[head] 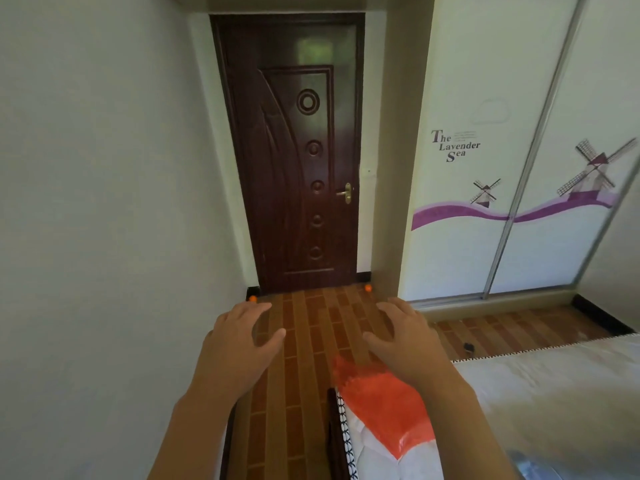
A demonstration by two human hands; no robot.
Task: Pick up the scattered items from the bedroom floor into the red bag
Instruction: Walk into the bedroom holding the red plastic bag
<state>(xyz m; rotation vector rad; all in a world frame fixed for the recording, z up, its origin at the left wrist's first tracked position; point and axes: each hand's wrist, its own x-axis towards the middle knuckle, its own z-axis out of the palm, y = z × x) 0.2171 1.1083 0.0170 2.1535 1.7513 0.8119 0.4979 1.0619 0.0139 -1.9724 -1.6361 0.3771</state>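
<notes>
The red bag point(384, 407) lies flat on the corner of the bed, partly under my right forearm. My left hand point(239, 344) and my right hand point(405, 337) are both held out in front of me over the floor, fingers spread and relaxed, holding nothing. Two small orange balls rest on the floor by the door: one point(253, 298) in the left corner against the wall, one point(367, 288) at the right of the door frame. A small dark item point(469, 348) lies on the floor beside the bed.
A dark wooden door point(294, 161), closed, ends a narrow strip of wood-pattern floor point(311, 327). A white wall runs along the left. A sliding wardrobe point(502, 168) with windmill prints stands at the right. The bed point(554, 393) fills the lower right.
</notes>
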